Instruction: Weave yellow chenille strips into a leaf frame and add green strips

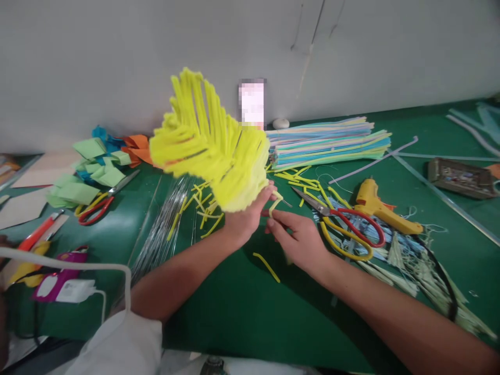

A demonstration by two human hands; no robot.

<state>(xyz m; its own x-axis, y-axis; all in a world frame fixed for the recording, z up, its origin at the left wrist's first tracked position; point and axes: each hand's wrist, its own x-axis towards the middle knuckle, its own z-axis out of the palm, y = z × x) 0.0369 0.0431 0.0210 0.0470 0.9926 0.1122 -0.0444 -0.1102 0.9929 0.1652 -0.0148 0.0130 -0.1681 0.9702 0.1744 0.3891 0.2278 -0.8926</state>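
My left hand (245, 223) grips the base of a large bright yellow leaf shape made of pipe cleaners (222, 156), raised above the table with its tip toward the wall. Just right of it, my right hand (299, 238) is closed, thumb and fingers pinching a pale yellow pipe cleaner (276, 200) that bends near the leaf's base. A thin wire end shows beside it. Both hands are close together over the table, and the leaf partly hides the left fingers. One short yellow pipe cleaner piece (267, 267) lies on the table below them.
Scissors (351, 224) and a yellow glue gun (371, 205) lie right on the green table (230, 317). Behind are bundled pastel pipe cleaners (332, 143) and a phone (252, 101). Left lie silver wires (162, 229), more scissors (97, 208), paper pieces (84, 177) and a white cable (78, 260).
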